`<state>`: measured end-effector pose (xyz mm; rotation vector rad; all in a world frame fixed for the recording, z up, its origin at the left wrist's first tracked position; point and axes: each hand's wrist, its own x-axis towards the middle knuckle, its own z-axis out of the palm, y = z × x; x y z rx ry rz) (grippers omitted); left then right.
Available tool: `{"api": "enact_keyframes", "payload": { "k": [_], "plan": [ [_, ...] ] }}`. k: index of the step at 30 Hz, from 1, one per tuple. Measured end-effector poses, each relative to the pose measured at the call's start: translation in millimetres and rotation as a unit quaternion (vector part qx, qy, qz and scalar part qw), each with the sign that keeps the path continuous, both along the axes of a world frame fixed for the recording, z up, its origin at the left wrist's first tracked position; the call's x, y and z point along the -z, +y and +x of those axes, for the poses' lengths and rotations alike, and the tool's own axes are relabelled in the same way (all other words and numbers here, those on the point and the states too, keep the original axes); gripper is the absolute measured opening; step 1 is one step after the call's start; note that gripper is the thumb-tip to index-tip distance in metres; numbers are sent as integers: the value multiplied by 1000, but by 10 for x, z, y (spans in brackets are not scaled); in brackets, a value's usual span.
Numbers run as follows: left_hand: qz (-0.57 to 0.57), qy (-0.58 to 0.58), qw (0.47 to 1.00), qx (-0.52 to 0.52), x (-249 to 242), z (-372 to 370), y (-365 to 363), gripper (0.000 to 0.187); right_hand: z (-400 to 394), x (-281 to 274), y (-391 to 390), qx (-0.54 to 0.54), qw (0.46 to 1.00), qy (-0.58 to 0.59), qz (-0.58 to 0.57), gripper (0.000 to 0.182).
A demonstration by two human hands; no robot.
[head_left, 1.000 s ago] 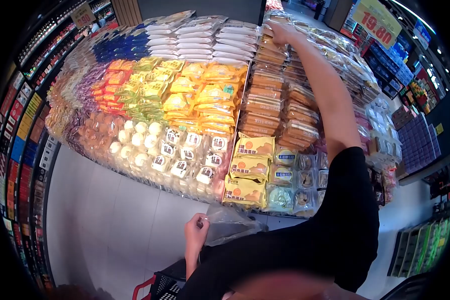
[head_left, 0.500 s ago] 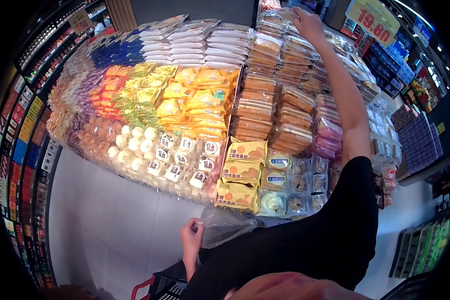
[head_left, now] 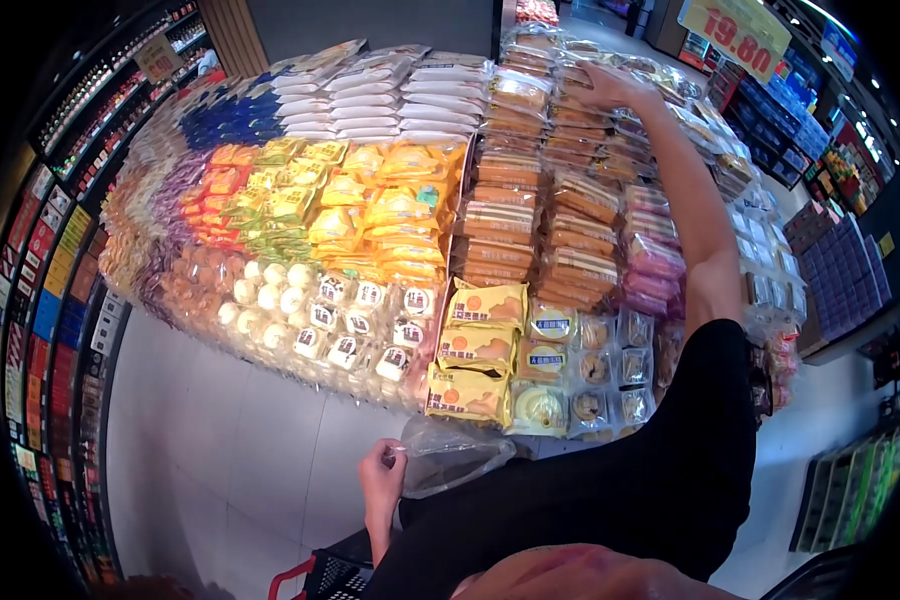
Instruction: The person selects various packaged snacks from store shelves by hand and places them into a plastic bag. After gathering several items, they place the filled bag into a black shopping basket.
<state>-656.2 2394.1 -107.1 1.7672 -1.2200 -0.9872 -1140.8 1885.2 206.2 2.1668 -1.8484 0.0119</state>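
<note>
My left hand [head_left: 382,480] is closed in a pinch on the edge of a clear plastic bag [head_left: 455,460]. The bag hangs partly open below the display's front edge. Far across the display, my right hand [head_left: 608,88] lies over clear-wrapped brown cakes [head_left: 573,118], its visible fingers apart. Its fingertips reach among the wrappers, and whether they grip a packet is hard to see. Nearer along the same side are stacks of wrapped sliced cakes [head_left: 582,240], pink-toned packets [head_left: 652,260] and yellow cake packs [head_left: 475,350].
White round packaged buns [head_left: 345,350] and yellow-orange packets [head_left: 400,210] fill the display's left part. A black shopping basket with a red handle [head_left: 292,575] is by my body. Shelves [head_left: 45,330] line the left, and a price sign [head_left: 735,38] hangs upper right.
My right hand has come down and nearer, from the far end of the display onto the brown cakes. My left hand still pinches the bag, almost unmoved.
</note>
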Motion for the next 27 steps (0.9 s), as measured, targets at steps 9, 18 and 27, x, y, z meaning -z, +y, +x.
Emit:
{"api": "enact_keyframes", "payload": {
  "k": [9,18,27],
  "plan": [
    [19,9,999,-27,-23,-45,75,13,47,73,-115,8,997,60,-51,96],
    [-7,5,1000,-22,22,-34,166,8,-89,207,-243,28,989,13,-145,92],
    [29,46,997,-62,58,-31,347,14,-212,-189,-94,-17,970,7,-243,59]
  ]
}}
